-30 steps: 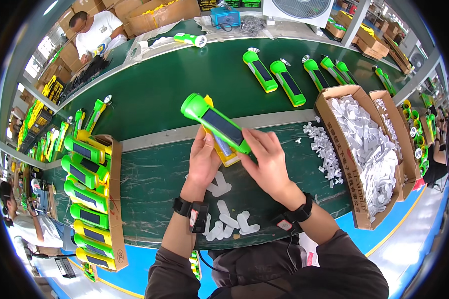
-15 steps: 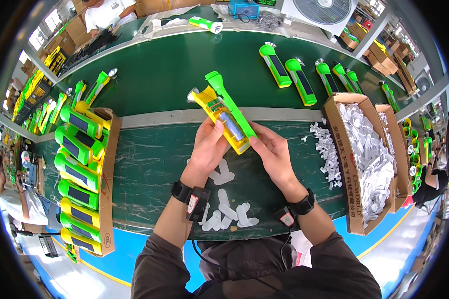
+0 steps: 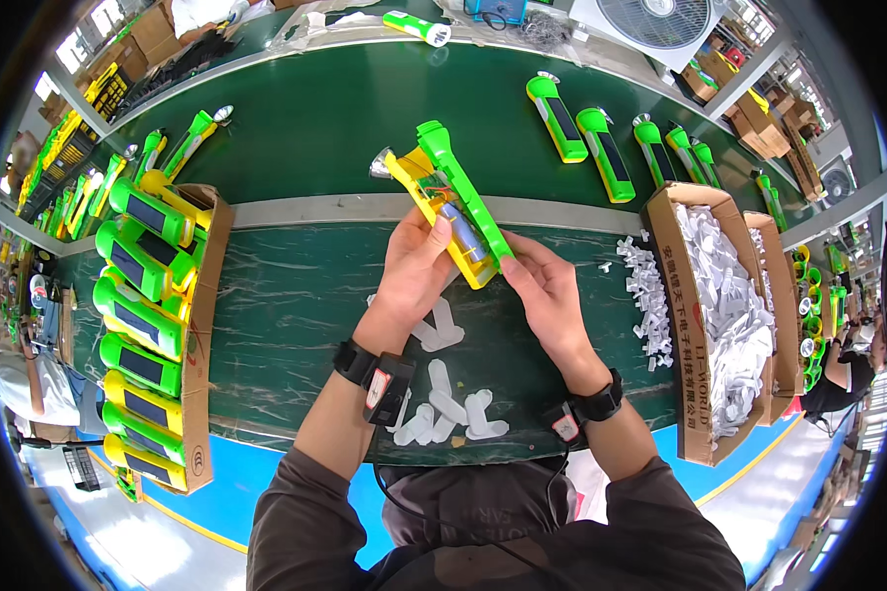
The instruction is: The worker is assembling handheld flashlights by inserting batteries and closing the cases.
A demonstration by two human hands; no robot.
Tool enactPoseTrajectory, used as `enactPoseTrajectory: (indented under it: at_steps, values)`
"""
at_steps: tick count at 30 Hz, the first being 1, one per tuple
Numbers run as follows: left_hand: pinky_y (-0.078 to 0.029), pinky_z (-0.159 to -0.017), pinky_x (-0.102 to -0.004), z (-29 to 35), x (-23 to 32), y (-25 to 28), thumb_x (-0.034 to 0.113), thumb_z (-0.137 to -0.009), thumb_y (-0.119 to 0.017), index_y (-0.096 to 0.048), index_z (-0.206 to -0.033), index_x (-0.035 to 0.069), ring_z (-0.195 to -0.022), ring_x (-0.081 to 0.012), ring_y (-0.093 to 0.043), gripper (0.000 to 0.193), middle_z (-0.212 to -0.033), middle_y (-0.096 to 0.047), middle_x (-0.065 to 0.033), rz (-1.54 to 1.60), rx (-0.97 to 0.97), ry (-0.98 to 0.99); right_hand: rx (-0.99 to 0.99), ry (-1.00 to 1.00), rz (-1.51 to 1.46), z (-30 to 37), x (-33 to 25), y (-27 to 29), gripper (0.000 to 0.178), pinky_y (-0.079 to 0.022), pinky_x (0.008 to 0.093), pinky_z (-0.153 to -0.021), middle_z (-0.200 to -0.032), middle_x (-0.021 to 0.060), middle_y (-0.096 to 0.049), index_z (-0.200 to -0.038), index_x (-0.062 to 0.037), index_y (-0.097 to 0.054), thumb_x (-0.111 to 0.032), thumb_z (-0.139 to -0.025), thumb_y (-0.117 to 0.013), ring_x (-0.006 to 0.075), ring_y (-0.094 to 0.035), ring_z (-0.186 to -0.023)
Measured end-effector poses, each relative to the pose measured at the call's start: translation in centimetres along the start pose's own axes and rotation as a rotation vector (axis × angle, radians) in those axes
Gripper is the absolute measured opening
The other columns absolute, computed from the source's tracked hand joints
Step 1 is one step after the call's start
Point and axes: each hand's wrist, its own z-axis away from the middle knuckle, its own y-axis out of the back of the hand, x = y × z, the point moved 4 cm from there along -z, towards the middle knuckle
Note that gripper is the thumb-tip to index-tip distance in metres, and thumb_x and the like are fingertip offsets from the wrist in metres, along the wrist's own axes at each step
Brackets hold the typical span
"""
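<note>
Raised over the green worktable is a flashlight [image 3: 471,219] whose green and yellow casing halves are partly apart. A blue-grey battery cell [image 3: 460,232] and thin wires show inside the yellow half, and a silver lamp head sticks out at its upper left. My left hand [image 3: 416,264] grips the yellow half, thumb on its edge by the battery. Around the lower end of the green half, my right hand [image 3: 542,291] has its thumb and fingers closed. Below the hands lie several white plastic strips [image 3: 445,394] on the worktable [image 3: 296,325].
To the left, a carton [image 3: 207,325] holds several finished-looking flashlights with dark panels. A carton of white strips [image 3: 724,315] stands right, beside a heap of small white pieces [image 3: 648,300]. Beyond a metal rail, several flashlights [image 3: 606,153] lie on the green belt [image 3: 365,128].
The green half has tilted further from the yellow half, baring more of the wires. Both hands keep their hold. My view has shifted slightly.
</note>
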Motion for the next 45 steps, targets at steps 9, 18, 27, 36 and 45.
enactPoseTrajectory:
  at_steps: [9,18,27,36,45]
  values:
    - [-0.046,-0.097,-0.0367,0.3,0.1,-0.6,0.024,-0.093,-0.062,-0.042,-0.13,0.0,-0.115,-0.0216,-0.053,0.049,-0.12,-0.054,-0.0104,-0.089,-0.034,0.015,-0.066,0.249,0.607,0.3,-1.2,-1.2,0.035,-0.051,0.036,-0.08,-0.101,0.0155,-0.065,-0.114,0.0025,-0.061,-0.011,-0.083,-0.07,0.0285,-0.065,-0.088]
    - [-0.052,-0.079,-0.0351,0.1,0.6,-0.7,0.013,-0.088,-0.068,-0.053,-0.109,0.004,-0.093,-0.0168,-0.06,0.027,-0.101,-0.059,-0.0048,0.007,0.151,0.042,-0.732,0.382,0.97,9.5,-5.2,-3.6,0.038,-0.049,0.0377,-0.063,-0.077,0.0093,-0.052,-0.1,-0.0017,-0.058,-0.014,-0.07,-0.076,0.0273,-0.057,-0.074]
    - [-0.053,-0.076,-0.0349,0.2,0.2,-0.3,0.013,-0.087,-0.069,-0.053,-0.108,0.005,-0.091,-0.0169,-0.061,0.027,-0.1,-0.059,-0.0047,0.035,0.167,0.06,-0.514,0.12,1.007,10.9,-2.5,-4.7,0.039,-0.05,0.0411,-0.066,-0.093,0.0133,-0.053,-0.105,-0.0032,-0.055,-0.005,-0.071,-0.074,0.0333,-0.06,-0.077]
    - [-0.054,-0.081,-0.0369,-0.1,0.4,1.6,0.01,-0.088,-0.067,-0.051,-0.113,0.003,-0.097,-0.0198,-0.062,0.03,-0.103,-0.06,-0.0081,-0.01,0.176,0.061,-0.546,0.108,0.931,8.8,-1.6,-5.2,0.034,-0.052,0.0419,-0.066,-0.099,0.013,-0.051,-0.095,-0.0046,-0.054,0.001,-0.068,-0.072,0.0347,-0.06,-0.082]
    - [-0.052,-0.078,-0.0319,0.1,-2.4,-0.1,0.015,-0.086,-0.071,-0.051,-0.108,0.006,-0.092,-0.0146,-0.059,0.031,-0.099,-0.058,-0.0029,0.083,0.142,0.035,0.071,0.296,0.958,6.2,-2.9,2.1,0.017,-0.048,0.0393,-0.067,-0.082,0.0156,-0.057,-0.081,0.0006,-0.057,0.009,-0.07,-0.065,0.0332,-0.059,-0.076]
